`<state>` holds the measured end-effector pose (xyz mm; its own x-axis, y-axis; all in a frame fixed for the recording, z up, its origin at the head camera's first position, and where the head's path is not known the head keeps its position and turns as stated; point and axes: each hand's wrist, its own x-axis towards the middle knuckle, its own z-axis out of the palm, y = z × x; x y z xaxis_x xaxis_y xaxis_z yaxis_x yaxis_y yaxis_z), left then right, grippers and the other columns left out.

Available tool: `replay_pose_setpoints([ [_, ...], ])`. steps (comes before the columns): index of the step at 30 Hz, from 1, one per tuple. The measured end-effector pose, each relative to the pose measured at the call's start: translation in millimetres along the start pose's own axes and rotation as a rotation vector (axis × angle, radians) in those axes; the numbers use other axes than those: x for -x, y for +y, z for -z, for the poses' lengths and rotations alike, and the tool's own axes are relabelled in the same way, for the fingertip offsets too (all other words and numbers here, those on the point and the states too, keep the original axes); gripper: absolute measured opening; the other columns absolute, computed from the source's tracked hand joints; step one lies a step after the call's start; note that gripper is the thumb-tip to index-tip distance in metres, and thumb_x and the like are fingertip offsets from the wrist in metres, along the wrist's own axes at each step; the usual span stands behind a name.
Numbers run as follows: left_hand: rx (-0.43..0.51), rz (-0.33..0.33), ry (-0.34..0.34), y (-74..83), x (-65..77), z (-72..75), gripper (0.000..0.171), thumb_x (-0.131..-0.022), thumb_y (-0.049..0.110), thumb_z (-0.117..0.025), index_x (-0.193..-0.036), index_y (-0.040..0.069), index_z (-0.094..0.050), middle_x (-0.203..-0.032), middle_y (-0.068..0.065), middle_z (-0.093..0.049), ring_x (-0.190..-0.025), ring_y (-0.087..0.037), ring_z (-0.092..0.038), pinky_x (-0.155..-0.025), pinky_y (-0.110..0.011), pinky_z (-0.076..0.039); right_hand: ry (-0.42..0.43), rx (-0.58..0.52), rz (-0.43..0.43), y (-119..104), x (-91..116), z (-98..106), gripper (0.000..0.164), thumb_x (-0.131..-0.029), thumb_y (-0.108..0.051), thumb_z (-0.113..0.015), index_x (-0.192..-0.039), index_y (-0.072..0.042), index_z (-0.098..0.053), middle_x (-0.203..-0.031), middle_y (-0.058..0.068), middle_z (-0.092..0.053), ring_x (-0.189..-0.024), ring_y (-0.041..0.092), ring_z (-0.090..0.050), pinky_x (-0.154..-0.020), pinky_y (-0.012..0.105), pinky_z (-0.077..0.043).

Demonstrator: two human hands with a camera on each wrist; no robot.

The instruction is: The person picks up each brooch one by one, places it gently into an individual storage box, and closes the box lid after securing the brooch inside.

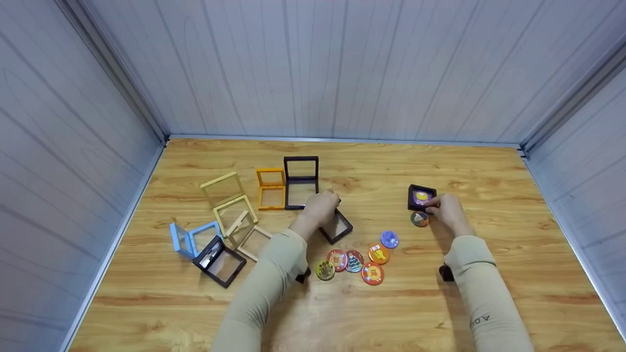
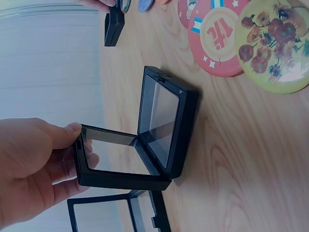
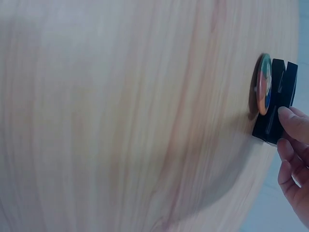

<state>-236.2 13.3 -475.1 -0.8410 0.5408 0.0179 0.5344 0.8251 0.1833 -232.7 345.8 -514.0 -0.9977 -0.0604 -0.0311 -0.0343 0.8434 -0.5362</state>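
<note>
My left hand [image 1: 320, 208] pinches the raised half of a hinged black display frame [image 2: 125, 182] with clear windows. Its other half rests on the table, and the left wrist view shows the thumb on one edge and fingers behind. Over to the right, my right hand [image 1: 447, 211] grips the edge of a small black display case [image 1: 413, 190], which holds a purple-and-yellow round badge [image 1: 421, 197]. The right wrist view shows the two halves of this case only slightly apart. A dark round badge [image 1: 419, 218] with an orange edge lies just in front of it.
Several round badges [image 1: 372, 273] lie between the arms, some overlapping. To the left stand opened frames: a larger black one [image 1: 301, 179], orange [image 1: 272, 186], yellow [image 1: 226, 201], cream [image 1: 248, 251], blue [image 1: 186, 243] and another black [image 1: 226, 282]. Pale panel walls [image 1: 342, 73] border the wooden table [image 1: 371, 318].
</note>
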Motion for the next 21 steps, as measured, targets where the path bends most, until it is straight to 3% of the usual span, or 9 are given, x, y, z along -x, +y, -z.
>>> replay_pose_setpoints([
  [7,0.036,0.026,0.037,1.4,8.8,-1.6,0.02,-0.089,0.011,-0.05,-0.078,0.003,-0.064,-0.08,-0.01,-0.057,-0.066,-0.024,-0.059,-0.058,-0.036,-0.049,0.011,-0.006,0.008,7,8,5,0.016,-0.079,0.0,-0.062,-0.094,0.007,-0.066,-0.095,0.027,-0.06,-0.087,0.039,-0.055,-0.074,0.047,-0.044],
  [15,0.163,0.073,0.044,2.1,14.9,-2.2,0.023,-0.089,0.012,-0.05,-0.073,0.001,-0.062,-0.075,-0.01,-0.056,-0.068,-0.024,-0.058,-0.061,-0.037,-0.047,-0.002,-0.025,-0.011,13,19,7,0.018,-0.081,-0.001,-0.061,-0.097,0.005,-0.065,-0.1,0.028,-0.058,-0.094,0.042,-0.052,-0.078,0.049,-0.043],
  [21,0.24,0.073,0.071,-0.2,16.2,-6.7,0.03,-0.088,0.01,-0.049,-0.058,0.008,-0.048,-0.068,-0.007,-0.054,-0.06,-0.016,-0.048,-0.056,-0.031,-0.043,0.02,-0.022,-0.02,17,29,7,0.018,-0.081,-0.001,-0.061,-0.097,0.006,-0.065,-0.1,0.029,-0.058,-0.094,0.043,-0.052,-0.078,0.05,-0.043],
])
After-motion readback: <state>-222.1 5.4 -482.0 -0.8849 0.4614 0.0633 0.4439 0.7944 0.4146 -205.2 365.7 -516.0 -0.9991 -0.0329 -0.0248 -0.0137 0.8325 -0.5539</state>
